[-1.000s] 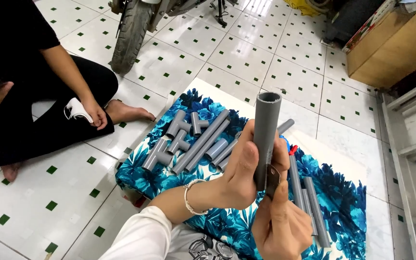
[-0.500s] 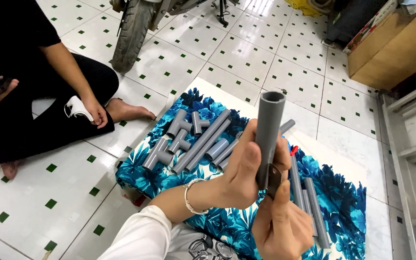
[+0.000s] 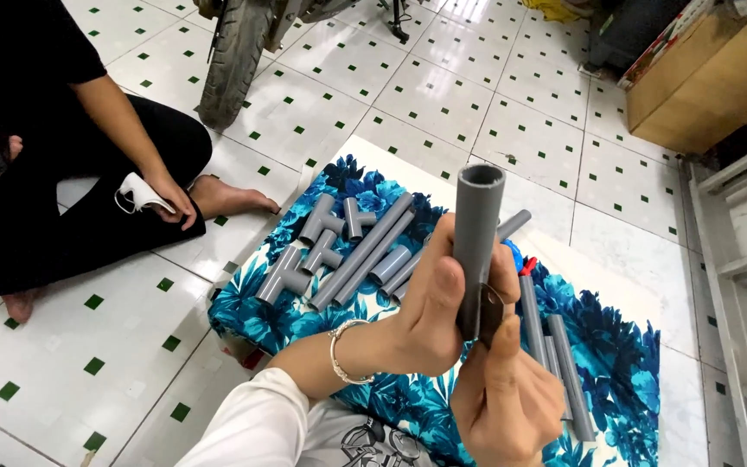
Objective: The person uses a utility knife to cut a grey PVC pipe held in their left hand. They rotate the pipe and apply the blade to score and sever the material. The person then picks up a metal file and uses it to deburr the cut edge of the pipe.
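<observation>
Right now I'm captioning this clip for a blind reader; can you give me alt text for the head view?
The left hand holds a short grey plastic pipe upright while the right hand presses a small dark piece against its lower end. Below lies a blue floral cloth with more grey pipes and tee fittings on a white tiled floor, beside a seated person in black.
</observation>
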